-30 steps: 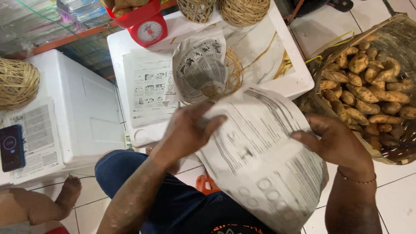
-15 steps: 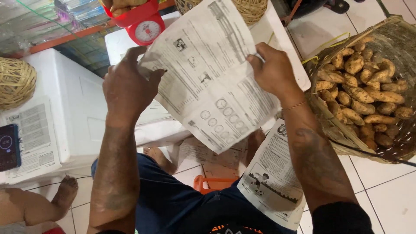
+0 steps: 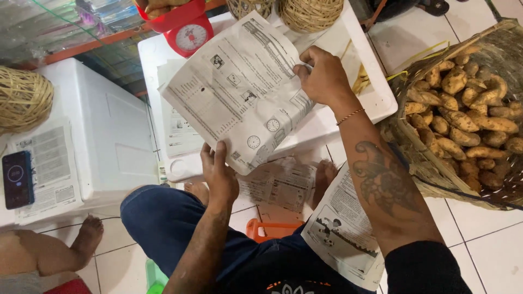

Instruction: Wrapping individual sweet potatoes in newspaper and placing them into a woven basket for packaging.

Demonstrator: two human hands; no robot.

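Two hands on one sheet: your left hand pinches its bottom edge, right hand grips the top; nothing wrapped yet, basket full of tubers.

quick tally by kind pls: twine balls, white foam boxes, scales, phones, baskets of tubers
round tan twine balls: 3
white foam boxes: 2
red dial scale: 1
dark phone: 1
woven basket of brown tubers: 1
total: 8

the held-up printed sheet screens most of the white worktop. red scale and twine balls crowd its far edge; basket of tubers blocks the right. bare worktop lies open left.
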